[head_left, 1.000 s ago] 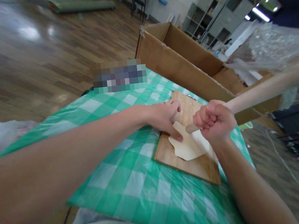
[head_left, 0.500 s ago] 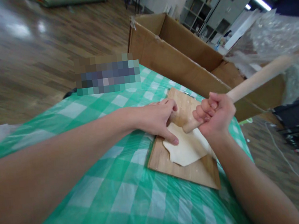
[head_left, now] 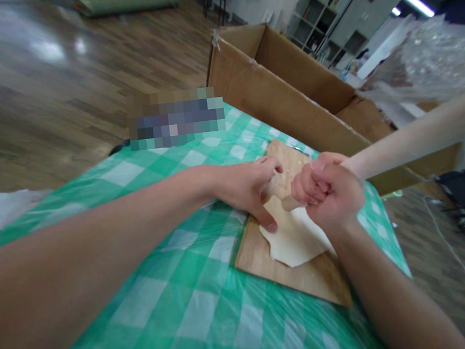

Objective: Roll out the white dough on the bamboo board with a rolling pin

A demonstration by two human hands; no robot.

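— While the dough [head_left: 294, 237] lies flat on the wooden board [head_left: 288, 272], how would it handle?

— Soft and limp, I'd judge: a pale, thin sheet with an uneven edge, likely to stretch or tear. Best taken by its rim, where the left hand [head_left: 244, 187] presses its fingertips on the board's left side.

— And the rolling pin [head_left: 413, 137]?

— Stiff, smooth, pale wood, a plain cylinder. The right hand [head_left: 329, 191] has its grip curled tight round the near end, above the board; the rest slants up past the board's right side.

— Beneath the board?

— A tabletop [head_left: 195, 291] under glossy green-checked plastic; behind the board, an open cardboard box [head_left: 291, 100].
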